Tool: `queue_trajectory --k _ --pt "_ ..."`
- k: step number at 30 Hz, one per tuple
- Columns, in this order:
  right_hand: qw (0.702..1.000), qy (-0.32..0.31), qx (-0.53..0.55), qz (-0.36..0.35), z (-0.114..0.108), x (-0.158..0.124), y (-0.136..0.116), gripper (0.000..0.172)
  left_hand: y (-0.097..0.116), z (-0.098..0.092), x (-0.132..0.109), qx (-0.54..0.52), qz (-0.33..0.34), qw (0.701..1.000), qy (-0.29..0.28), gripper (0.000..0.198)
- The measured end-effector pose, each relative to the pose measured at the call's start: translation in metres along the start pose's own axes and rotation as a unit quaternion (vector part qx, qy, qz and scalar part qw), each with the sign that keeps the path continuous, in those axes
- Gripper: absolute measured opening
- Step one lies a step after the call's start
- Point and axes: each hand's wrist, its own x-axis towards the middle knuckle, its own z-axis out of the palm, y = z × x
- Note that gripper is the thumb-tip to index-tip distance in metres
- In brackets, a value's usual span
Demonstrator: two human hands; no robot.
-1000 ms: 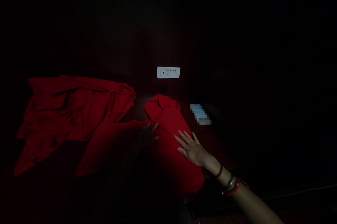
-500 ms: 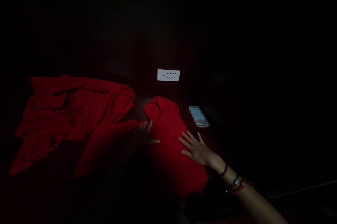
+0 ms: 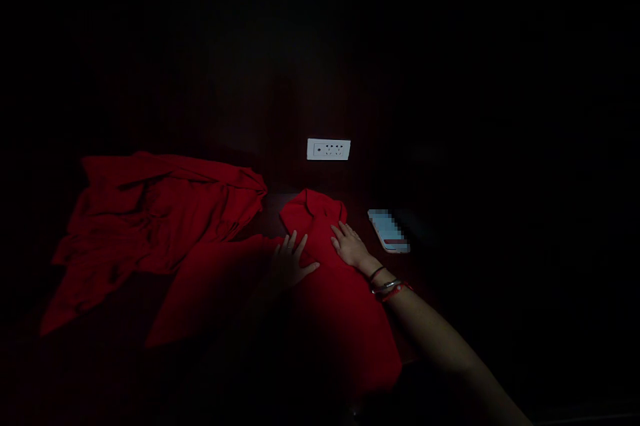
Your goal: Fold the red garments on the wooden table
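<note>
A red garment (image 3: 345, 313) with a collar lies spread on a dark surface, one part reaching out to the left. My left hand (image 3: 293, 263) rests on it with the fingers spread, dim in the shadow. Near the collar, my right hand (image 3: 350, 246) lies on the cloth, palm down, its fingers stretched out and fairly close together. Bracelets circle the right wrist. Neither hand grips the fabric.
Another red cloth (image 3: 160, 219) lies crumpled at the left. A phone (image 3: 389, 231) with a blurred screen rests to the right of the garment. Behind, a white socket plate (image 3: 329, 149) sits on the dark wall. Deep shadow hides the surroundings.
My right hand has moved up the garment towards the collar, from its right side. My left hand stays on the cloth. The whole view has shifted slightly.
</note>
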Motion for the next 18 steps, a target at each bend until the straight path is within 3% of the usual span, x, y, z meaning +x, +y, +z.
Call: queue_trajectory --k 4,8,12,15,18 --pt "0.999 0.001 0.042 0.004 -0.013 -0.014 -0.002 0.053 -0.002 -0.003 0.003 -0.018 -0.028 0.999 -0.011 0.086" --pt "0.993 -0.059 0.073 -0.069 -0.036 -0.038 -0.011 0.068 -0.009 -0.002 0.004 -0.026 -0.018 0.999 -0.020 0.074" --pt "0.986 -0.120 0.035 -0.109 -0.038 -0.061 -0.019 0.076 -0.015 0.002 0.004 -0.023 -0.017 0.999 -0.025 0.077" --pt "0.985 -0.133 0.016 -0.113 -0.028 -0.064 -0.020 0.060 -0.014 0.002 0.004 -0.028 -0.029 0.998 -0.050 0.089" --pt "0.987 -0.091 -0.008 -0.130 -0.022 -0.061 -0.019 0.041 -0.011 -0.001 0.004 -0.028 -0.046 0.997 -0.053 0.097"
